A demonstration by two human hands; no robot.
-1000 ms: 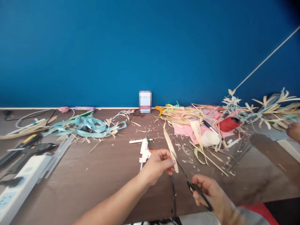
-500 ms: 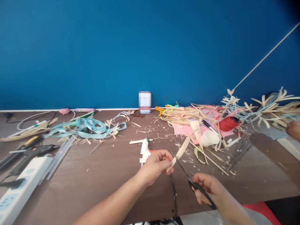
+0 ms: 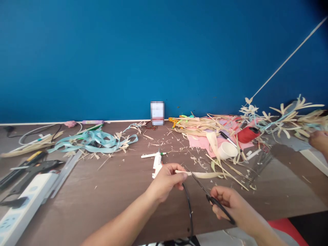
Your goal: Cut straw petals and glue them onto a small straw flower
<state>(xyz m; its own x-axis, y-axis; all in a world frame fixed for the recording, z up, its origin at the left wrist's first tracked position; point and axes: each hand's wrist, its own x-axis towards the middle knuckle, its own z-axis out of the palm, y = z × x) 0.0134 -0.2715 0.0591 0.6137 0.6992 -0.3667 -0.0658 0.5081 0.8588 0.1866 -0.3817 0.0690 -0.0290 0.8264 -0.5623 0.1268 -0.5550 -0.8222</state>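
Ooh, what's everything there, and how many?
Wall: one, blue, back
Table: one, brown, below
Power strip: one, white, left
Black glue gun: one, black, left
White glue gun: one, white, centre
Ribbon: one tangle, light blue, left
Card: one, whitish, back centre
Pale strips: many, straw-coloured, right
Flower shapes: several, pale, right
Pink material: unclear, pink, right
Spool: one, red, right
Cup: one, white, right
Scissors: one, black, front centre
Held strip: one, pale, centre
Another person's hand: one, right edge
Left hand: one, on held strip
Right hand: one, on scissors
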